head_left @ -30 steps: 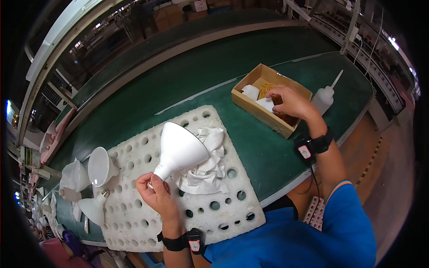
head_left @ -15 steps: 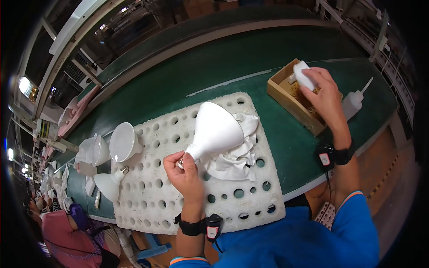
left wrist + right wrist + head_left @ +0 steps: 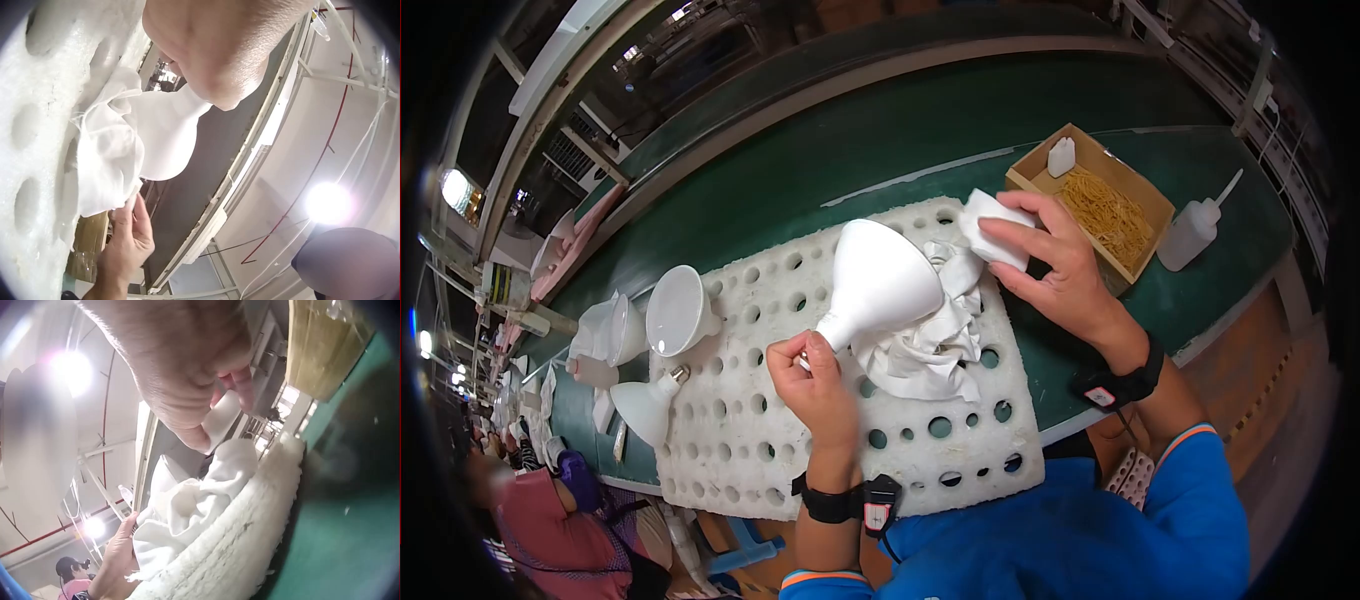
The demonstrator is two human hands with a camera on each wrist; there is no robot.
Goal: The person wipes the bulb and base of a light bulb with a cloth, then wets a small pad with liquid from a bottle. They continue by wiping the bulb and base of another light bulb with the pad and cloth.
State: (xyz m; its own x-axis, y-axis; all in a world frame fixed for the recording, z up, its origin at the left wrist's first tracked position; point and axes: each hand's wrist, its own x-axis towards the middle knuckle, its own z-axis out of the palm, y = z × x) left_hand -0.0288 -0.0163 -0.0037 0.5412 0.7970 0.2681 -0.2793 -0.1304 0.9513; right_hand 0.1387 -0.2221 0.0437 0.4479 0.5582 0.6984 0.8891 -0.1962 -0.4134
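Observation:
My left hand [image 3: 818, 398] grips a white reflector light bulb [image 3: 878, 275] by its narrow base end, the wide face tilted up and to the right. Under the bulb, a crumpled white cloth [image 3: 930, 362] lies on the white foam board [image 3: 730, 440] with round holes. My right hand [image 3: 1068, 270] pinches a thick white pad [image 3: 990, 228] between thumb and fingers, just right of the bulb's wide end and near the cloth. In the right wrist view the pad [image 3: 222, 422] shows between the fingertips, above the cloth.
A wooden box [image 3: 1025, 165] with yellow rubber bands [image 3: 1108, 210] and a small white bottle [image 3: 1061, 157] stands back right. Beside it is a squeeze bottle [image 3: 1192, 236]. More bulbs [image 3: 678, 312] sit at the left on and beside the board. Another person [image 3: 560, 525] is at lower left.
My right hand has picked the white pad out of the wooden box and brought it left, close to the bulb. The left hand keeps holding the bulb by its base.

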